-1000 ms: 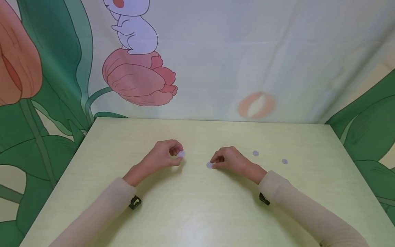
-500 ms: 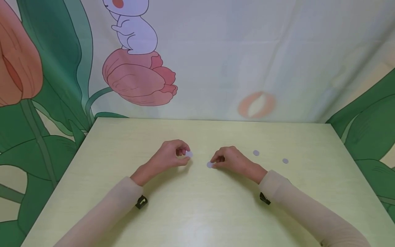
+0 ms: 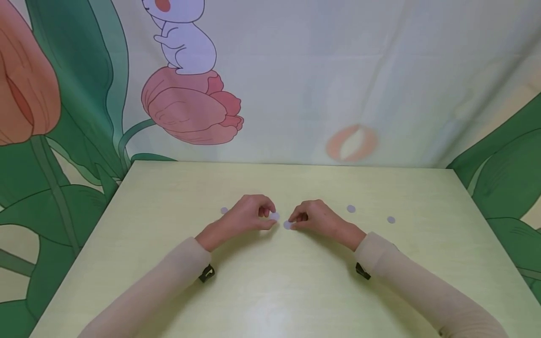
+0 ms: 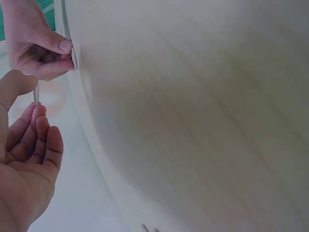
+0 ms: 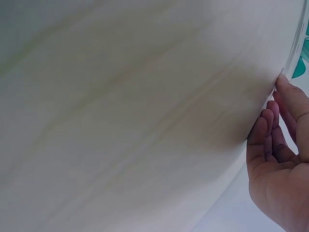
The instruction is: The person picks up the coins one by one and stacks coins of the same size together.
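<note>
A left disc (image 3: 274, 216) is pinched between the thumb and curved fingers of the left hand (image 3: 247, 215), fingertips the disc's thickness apart, just off the surface (image 3: 270, 277). A narrow gap separates it from the right disc (image 3: 287, 225), on the surface, similarly pinched by the right hand (image 3: 317, 217). Beyond the right wrist lie a third disc (image 3: 351, 209) and fourth disc (image 3: 391, 219), well inside the side edge; a fifth disc (image 3: 224, 211) shows behind the left wrist. Surface stretches broadly nearward.
</note>
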